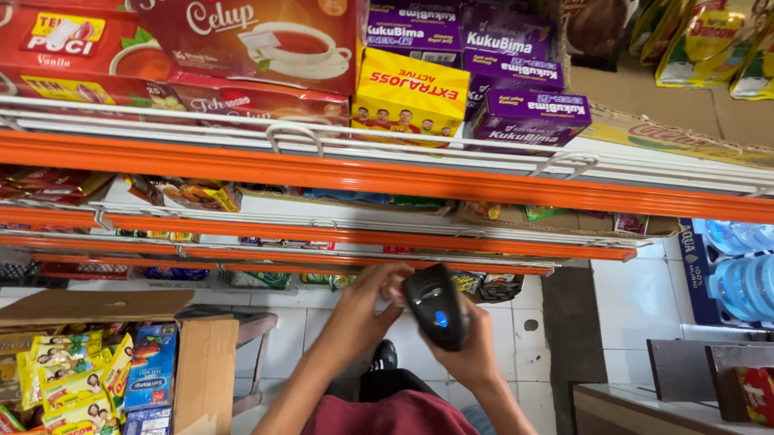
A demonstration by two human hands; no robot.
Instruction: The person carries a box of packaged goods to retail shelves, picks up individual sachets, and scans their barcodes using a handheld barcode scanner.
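Note:
My right hand [475, 356] grips a black handheld scanner [436, 308] with a small blue light, held in front of the lowest orange shelf rail [319, 267]. My left hand [367, 303] reaches up beside the scanner to the edge of that shelf, fingers curled near small packets [493, 284]. Whether the left hand holds anything is hidden by its own fingers and the scanner.
Orange-edged wire shelves [456, 184] rise above, stocked with red tea boxes [245, 31], a yellow box [409, 91] and purple boxes [523, 113]. A cardboard box [203, 386] of yellow and blue packs stands at lower left. Blue water jugs [761, 286] stand right, with a counter [626, 408] below them.

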